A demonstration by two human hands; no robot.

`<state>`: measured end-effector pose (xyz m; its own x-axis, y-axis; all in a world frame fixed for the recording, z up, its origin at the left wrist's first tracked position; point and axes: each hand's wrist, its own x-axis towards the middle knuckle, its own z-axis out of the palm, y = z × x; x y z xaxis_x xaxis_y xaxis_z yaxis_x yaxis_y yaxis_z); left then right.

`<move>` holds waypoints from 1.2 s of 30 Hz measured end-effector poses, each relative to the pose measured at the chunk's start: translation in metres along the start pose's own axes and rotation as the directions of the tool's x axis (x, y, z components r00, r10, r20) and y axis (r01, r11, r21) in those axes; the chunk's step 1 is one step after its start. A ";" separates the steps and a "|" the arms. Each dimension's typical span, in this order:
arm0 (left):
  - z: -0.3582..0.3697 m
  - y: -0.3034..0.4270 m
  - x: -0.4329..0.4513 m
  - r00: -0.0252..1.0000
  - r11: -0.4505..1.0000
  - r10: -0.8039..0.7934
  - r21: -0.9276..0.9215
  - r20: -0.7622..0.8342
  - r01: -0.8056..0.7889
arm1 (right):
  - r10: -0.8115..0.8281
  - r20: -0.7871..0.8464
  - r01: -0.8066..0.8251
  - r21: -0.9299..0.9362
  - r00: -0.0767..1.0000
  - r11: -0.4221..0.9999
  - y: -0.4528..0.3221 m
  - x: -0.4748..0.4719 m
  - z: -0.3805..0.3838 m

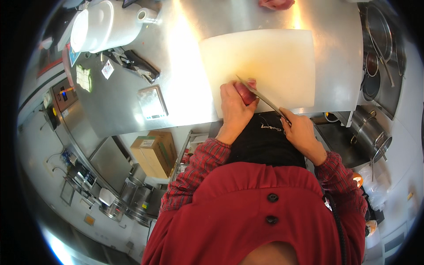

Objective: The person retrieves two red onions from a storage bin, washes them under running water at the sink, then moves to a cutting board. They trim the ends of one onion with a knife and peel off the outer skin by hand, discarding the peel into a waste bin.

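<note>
On the white cutting board [265,56], close to its near edge, lies a red onion [244,93]. My left hand [233,104] grips it from the left, fingers curled over it and thumb at its near side. A kitchen knife [265,99] is in my right hand [299,131], its handle inside my fist. The blade slants up and left across the onion's right end, touching it. Just beyond the blade shows a small pale pink end piece [252,81] of the onion; whether it is fully separated I cannot tell.
Left on the steel table [185,109] are a digital scale [152,102], a black-handled tool [142,68], a folded cloth [84,78] and stacked white containers [112,26]. A reddish item [276,4] lies at the far edge. Pots [369,132] stand right; a cardboard box [154,154] sits below left.
</note>
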<state>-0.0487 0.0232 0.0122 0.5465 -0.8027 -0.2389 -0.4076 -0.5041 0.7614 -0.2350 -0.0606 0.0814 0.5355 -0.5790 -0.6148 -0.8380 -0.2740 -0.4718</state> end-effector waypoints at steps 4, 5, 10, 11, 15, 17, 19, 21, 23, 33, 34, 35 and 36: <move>0.000 -0.002 0.002 1.000 1.000 -0.007 0.013 0.001 0.007 | -0.080 -0.071 0.083 0.044 0.994 0.996 0.003 0.019 0.013; 0.000 -0.003 0.002 1.000 1.000 0.006 0.014 0.005 -0.006 | -0.109 -0.107 0.117 0.072 0.988 0.990 0.001 0.034 0.024; -0.002 -0.007 -0.002 0.999 0.999 -0.028 0.020 0.030 0.027 | -0.111 -0.138 0.128 0.121 0.984 0.984 -0.003 0.060 0.045; -0.003 -0.009 -0.002 1.000 0.998 -0.012 0.057 0.025 0.011 | -0.115 -0.150 0.135 0.127 0.982 0.983 -0.003 0.062 0.044; -0.021 -0.024 -0.004 0.997 0.987 0.073 0.144 -0.012 -0.071 | -0.109 -0.169 0.139 0.176 0.980 0.975 0.000 0.061 0.038; -0.041 -0.033 -0.007 0.992 0.972 0.129 0.200 -0.012 -0.124 | -0.098 -0.156 0.125 0.172 0.983 0.977 0.002 0.063 0.039; -0.060 -0.040 -0.008 0.988 0.977 0.152 0.151 -0.018 -0.148 | -0.096 -0.183 0.128 0.171 0.978 0.977 0.006 0.063 0.040; -0.075 -0.042 -0.010 0.992 0.992 0.127 0.003 -0.022 -0.127 | -0.095 -0.231 0.137 0.172 0.968 0.976 0.010 0.061 0.038; -0.077 -0.039 -0.011 0.993 0.979 0.119 -0.162 -0.025 -0.122 | -0.063 -0.246 0.106 0.166 0.967 0.980 0.013 0.058 0.030; -0.024 -0.026 -0.013 0.978 0.974 0.182 -0.153 0.098 -0.166 | -0.120 -0.250 0.171 0.191 0.961 0.967 -0.005 0.023 0.017; -0.024 -0.028 -0.016 0.978 0.979 0.184 -0.107 0.096 -0.174 | -0.133 -0.228 0.176 0.176 0.965 0.969 -0.007 0.021 0.020; -0.025 -0.030 -0.020 0.979 0.984 0.174 -0.062 0.106 -0.168 | -0.163 -0.221 0.199 0.154 0.962 0.968 -0.007 0.019 0.022; -0.025 -0.032 -0.024 0.978 0.985 0.170 -0.023 0.118 -0.168 | -0.179 -0.211 0.209 0.129 0.961 0.969 -0.008 0.017 0.025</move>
<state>-0.0303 0.0665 0.0089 0.3790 -0.9086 -0.1756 -0.4765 -0.3543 0.8046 -0.2164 -0.0486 0.0590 0.6427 -0.6693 -0.3729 -0.6867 -0.2874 -0.6677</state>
